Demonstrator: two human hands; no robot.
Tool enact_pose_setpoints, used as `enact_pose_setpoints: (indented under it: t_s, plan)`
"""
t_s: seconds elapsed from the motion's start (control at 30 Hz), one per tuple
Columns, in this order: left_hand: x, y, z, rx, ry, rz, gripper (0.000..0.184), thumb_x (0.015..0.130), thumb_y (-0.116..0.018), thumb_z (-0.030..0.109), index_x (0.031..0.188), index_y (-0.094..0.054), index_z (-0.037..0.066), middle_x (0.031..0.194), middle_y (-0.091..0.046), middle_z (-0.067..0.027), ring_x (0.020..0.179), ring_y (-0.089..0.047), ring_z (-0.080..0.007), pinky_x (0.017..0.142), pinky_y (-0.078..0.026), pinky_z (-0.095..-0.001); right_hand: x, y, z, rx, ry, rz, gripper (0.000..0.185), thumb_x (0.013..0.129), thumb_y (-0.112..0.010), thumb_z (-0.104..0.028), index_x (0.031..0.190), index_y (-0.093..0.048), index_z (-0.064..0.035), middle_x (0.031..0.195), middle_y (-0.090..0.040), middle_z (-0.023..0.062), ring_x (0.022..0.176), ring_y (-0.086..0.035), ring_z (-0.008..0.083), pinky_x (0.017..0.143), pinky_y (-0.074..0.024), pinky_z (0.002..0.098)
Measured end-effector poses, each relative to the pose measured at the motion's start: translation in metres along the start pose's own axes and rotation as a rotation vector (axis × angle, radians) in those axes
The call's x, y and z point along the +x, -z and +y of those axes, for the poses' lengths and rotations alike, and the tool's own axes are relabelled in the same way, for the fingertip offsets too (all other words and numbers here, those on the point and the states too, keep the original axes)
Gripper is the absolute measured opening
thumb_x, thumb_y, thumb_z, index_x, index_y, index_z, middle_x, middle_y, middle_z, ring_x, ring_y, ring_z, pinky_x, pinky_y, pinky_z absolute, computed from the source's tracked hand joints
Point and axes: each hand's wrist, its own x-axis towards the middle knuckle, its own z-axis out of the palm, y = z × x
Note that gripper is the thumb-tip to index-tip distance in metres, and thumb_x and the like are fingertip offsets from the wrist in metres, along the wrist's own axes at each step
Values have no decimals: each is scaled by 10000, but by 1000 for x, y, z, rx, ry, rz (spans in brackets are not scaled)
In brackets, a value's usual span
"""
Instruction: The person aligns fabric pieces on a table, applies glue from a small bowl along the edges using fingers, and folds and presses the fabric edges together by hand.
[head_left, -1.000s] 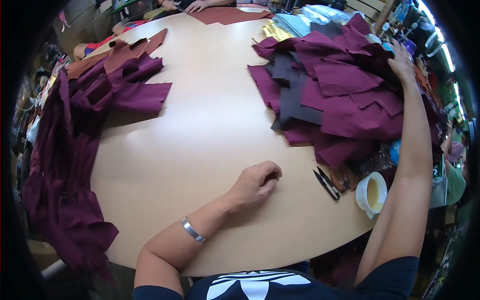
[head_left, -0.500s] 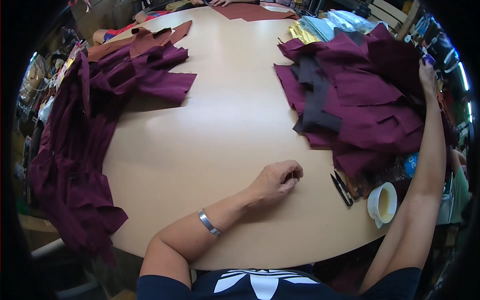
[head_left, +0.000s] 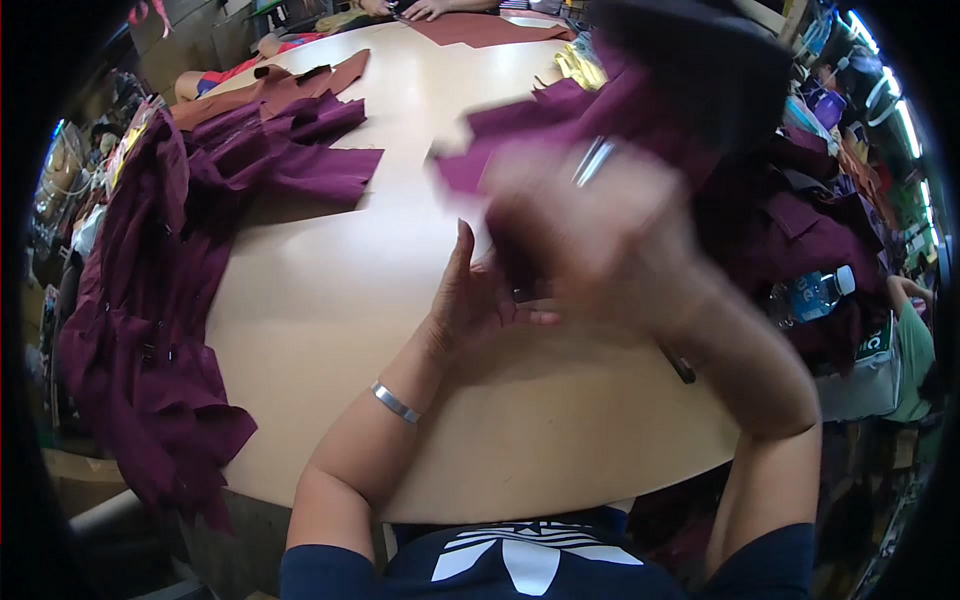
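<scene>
My right hand (head_left: 610,230), smeared by motion, is over the middle of the table, with purple fabric (head_left: 465,165) bunched at it and spreading behind it. A dark, blurred mass of cloth (head_left: 690,70) is raised behind this hand, and its details are lost. My left hand (head_left: 470,300) is just left of and below the right, with thumb up and fingers spread beside the dark purple cloth; it grips nothing that I can see. Black thread snips (head_left: 683,368) lie partly behind my right forearm.
More purple fabric (head_left: 160,340) drapes over the table's left edge, beside brown cloth (head_left: 275,90). On the right are a plastic bottle (head_left: 815,295) and a dark purple heap (head_left: 800,230). Across the table another person's hands (head_left: 430,10) are near a brown piece (head_left: 490,30).
My right hand has swung left from the far right side of the pile, and the purple fabric has shifted left and up. My left hand has moved left and opened. The white cup is out of sight.
</scene>
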Motion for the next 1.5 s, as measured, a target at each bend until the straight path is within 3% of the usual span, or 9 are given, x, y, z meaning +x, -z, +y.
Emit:
enact_pose_setpoints:
  t_s: [0.17,0.3,0.47,0.67,0.87,1.07,1.2,1.3,1.5]
  plan:
    - [-19,13,-4,80,23,102,664,867,-392,541,1367,-266,123,1288,-462,-175,1096,-530,-272,903,-459,-409,-47,-33,-102,405,-146,-608,320,753,-531,-126,1044,-538,6,700,-532,92,564,-572,208,502,-452,310]
    - [-13,10,-6,171,11,158,614,870,-405,484,1345,-302,109,1273,-478,-172,1098,-531,-273,911,-449,-399,-41,-8,-109,860,-125,-666,378,791,-559,-110,1148,-490,-7,761,-582,108,651,-593,233,581,-438,355]
    - [-23,12,2,332,21,195,552,874,-422,412,1317,-348,90,1253,-498,-169,1099,-533,-273,920,-438,-387,-32,28,-126,1321,-217,-139,340,811,-599,-152,1115,-576,-2,764,-588,82,566,-541,180,542,-404,302]
    - [-93,9,30,720,123,148,480,880,-442,325,1283,-402,68,1230,-522,-166,1101,-535,-274,931,-424,-372,-42,46,-139,1329,-255,176,184,782,-615,-160,910,-593,-30,692,-514,31,555,-497,156,501,-353,286]
    - [-163,5,75,1155,241,144,413,885,-462,239,1250,-457,46,1207,-546,-163,1102,-536,-275,942,-409,-357,-48,45,-138,1314,-208,357,138,807,-578,-142,845,-618,-15,653,-492,14,508,-449,124,453,-306,268]
    - [-201,39,131,1663,247,549,352,890,-481,153,1216,-511,24,1184,-570,-159,1104,-538,-275,954,-395,-342,-43,50,-139,1286,-242,380,118,791,-598,-125,809,-628,-12,620,-479,14,476,-426,109,438,-297,255]
    - [-210,28,148,2003,-28,866,317,893,-495,95,1194,-548,10,1168,-586,-157,1105,-539,-276,961,-386,-331,-44,44,-150,1257,-342,592,104,775,-614,-106,794,-636,-6,644,-518,23,481,-447,101,438,-303,242]
    - [-171,-26,121,1891,-365,1063,262,912,-469,84,1145,-573,24,1100,-607,-143,1043,-572,-270,923,-410,-331,-51,31,-144,1177,-181,596,99,759,-628,-99,782,-641,-3,668,-548,36,482,-461,99,436,-310,236]
    - [-105,-42,58,2332,-316,346,423,814,-601,242,1207,-535,99,1254,-511,-99,1228,-408,-297,1025,-261,-481,-55,30,-120,1160,-209,198,161,808,-608,-104,909,-662,10,754,-605,77,532,-522,144,483,-357,259]
